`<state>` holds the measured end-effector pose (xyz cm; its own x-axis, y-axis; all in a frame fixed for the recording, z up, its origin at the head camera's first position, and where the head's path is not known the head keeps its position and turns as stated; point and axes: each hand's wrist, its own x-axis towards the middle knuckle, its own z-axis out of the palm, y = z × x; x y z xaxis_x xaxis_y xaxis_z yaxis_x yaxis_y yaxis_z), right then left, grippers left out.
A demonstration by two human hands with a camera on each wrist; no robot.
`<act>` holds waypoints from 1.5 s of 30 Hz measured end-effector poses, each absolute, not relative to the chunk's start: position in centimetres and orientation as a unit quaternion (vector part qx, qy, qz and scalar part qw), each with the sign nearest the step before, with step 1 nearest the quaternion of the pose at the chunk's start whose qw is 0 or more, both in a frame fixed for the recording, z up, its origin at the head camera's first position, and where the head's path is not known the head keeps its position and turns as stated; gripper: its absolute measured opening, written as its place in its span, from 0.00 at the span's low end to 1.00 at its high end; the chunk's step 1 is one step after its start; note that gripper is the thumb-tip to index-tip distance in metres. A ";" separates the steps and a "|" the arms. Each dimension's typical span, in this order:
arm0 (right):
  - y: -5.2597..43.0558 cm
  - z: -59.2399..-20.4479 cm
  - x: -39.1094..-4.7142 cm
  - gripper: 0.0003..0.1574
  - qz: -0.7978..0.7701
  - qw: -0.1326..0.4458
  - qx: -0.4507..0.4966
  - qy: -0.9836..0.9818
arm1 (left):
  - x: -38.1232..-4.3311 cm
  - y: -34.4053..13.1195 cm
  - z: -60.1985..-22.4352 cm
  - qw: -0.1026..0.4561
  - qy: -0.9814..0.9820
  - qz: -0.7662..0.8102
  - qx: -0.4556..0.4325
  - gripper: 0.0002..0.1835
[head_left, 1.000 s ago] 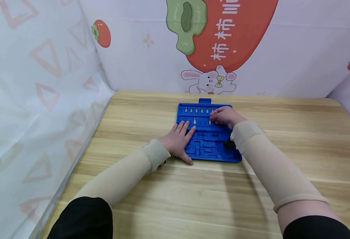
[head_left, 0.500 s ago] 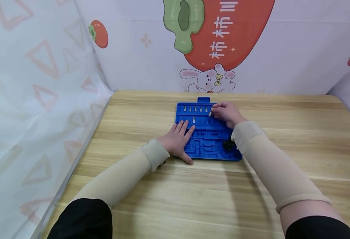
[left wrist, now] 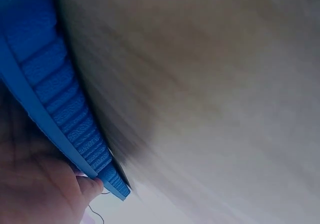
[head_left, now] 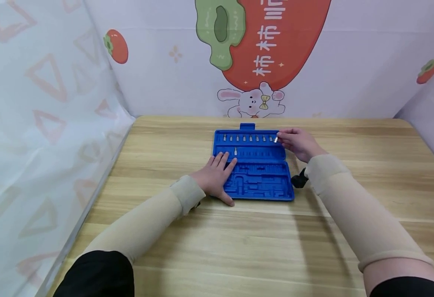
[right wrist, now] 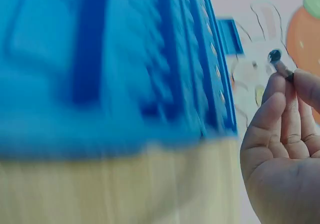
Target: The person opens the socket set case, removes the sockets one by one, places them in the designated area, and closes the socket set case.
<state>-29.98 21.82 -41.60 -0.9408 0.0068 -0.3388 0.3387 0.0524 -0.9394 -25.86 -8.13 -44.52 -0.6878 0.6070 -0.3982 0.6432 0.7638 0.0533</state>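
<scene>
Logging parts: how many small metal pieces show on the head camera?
10: eight small metal pieces in the top row of the blue case, one piece in the row below, a held piece in the right grip. More may be hidden.

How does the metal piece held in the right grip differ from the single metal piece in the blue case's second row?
The held piece is pinched by the right grip; the single piece sits in the blue case. In the head view, the held piece is tilted, the single piece looks upright. The held piece is at the case's right side, the single piece nearer the left. Both are small and silvery.
</scene>
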 end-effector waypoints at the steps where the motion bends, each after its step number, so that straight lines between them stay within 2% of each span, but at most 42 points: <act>1: 22.3 -41.6 -29.9 0.11 -0.676 0.119 0.119 0.717 | -25.9 -8.3 -44.6 0.202 0.917 -0.045 0.341 0.76; 5: 24.0 -41.7 -29.9 0.09 -0.662 0.115 0.108 0.733 | -25.9 -9.0 -44.8 0.204 0.916 -0.047 0.342 0.77; 16: 26.5 -43.8 -30.0 0.13 -0.547 0.121 0.113 0.821 | -25.1 -9.5 -44.8 0.212 0.913 -0.040 0.345 0.79; 22: 26.5 -44.3 -30.3 0.14 -0.513 0.127 0.124 0.840 | -24.8 -9.4 -44.9 0.205 0.914 -0.042 0.347 0.78; 30: 26.3 -44.1 -30.6 0.11 -0.480 0.107 0.142 0.859 | -24.8 -9.1 -44.4 0.201 0.916 -0.038 0.346 0.77; 45: 25.4 -43.4 -30.9 0.15 -0.397 0.111 0.123 0.903 | -25.3 -9.1 -44.9 0.201 0.919 -0.033 0.338 0.77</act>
